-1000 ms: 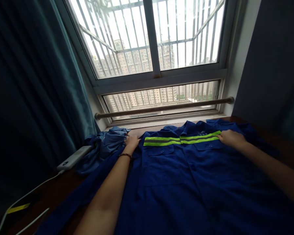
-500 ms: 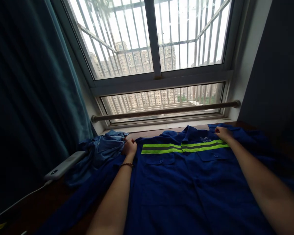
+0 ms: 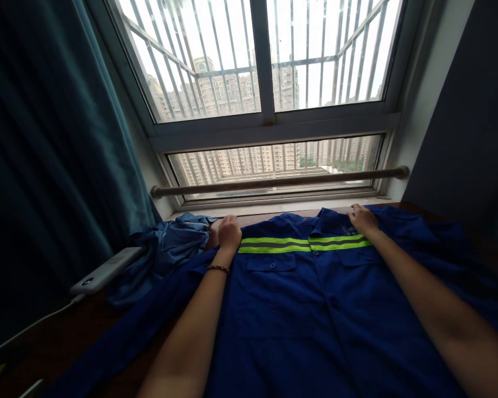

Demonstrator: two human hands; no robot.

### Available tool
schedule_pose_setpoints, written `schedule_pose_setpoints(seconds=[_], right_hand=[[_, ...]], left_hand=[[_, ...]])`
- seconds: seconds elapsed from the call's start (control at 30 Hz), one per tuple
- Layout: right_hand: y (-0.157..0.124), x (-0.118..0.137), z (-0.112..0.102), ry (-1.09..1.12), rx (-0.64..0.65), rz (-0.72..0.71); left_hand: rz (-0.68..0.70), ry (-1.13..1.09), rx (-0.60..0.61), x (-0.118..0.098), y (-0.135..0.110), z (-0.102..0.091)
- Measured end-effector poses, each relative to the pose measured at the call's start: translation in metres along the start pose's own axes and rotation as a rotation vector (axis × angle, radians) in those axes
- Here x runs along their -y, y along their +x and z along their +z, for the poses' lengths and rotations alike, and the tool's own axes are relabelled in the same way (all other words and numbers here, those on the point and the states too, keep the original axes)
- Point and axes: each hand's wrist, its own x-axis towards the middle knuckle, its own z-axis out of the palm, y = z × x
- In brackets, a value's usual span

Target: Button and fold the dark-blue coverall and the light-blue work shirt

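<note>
A dark blue work shirt [image 3: 307,309] with a yellow-green reflective band [image 3: 302,244] across the chest lies spread front-up on a dark wooden surface below a window. My left hand [image 3: 229,232], a bead bracelet on its wrist, rests at the shirt's left shoulder with fingers curled onto the cloth. My right hand [image 3: 362,218] lies at the right shoulder near the collar, its fingers bent and pressing the fabric. Whether either hand pinches the cloth is hard to tell.
A crumpled lighter blue garment [image 3: 170,251] lies left of the shirt. A white power bank [image 3: 105,271] with a cable sits at the left edge beside a teal curtain [image 3: 53,155]. A metal rail [image 3: 278,181] runs along the barred window.
Both hands have slid away from me up the shirt, from beside the reflective band to the shoulder line near the collar. The view has shifted slightly.
</note>
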Motion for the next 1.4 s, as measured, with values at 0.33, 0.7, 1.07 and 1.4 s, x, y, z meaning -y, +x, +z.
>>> schedule_pose_setpoints(seconds=[0.33, 0.7, 1.07, 1.4], right_hand=[[-0.014, 0.025, 0.048, -0.021, 0.122, -0.190], [-0.013, 0.023, 0.047, -0.053, 0.004, -0.212], [-0.016, 0.032, 0.039, 0.015, -0.061, -0.445], [-0.055, 0.117, 0.043, 0.416, 0.240, -0.432]], left_hand=[[0.148, -0.252, 0.554, -0.062, 0.036, 0.051], [0.140, -0.122, 0.165, -0.080, 0.020, 0.041], [0.153, 0.080, 0.038, -0.101, 0.017, 0.050], [0.274, 0.017, 0.403, -0.130, -0.008, 0.095]])
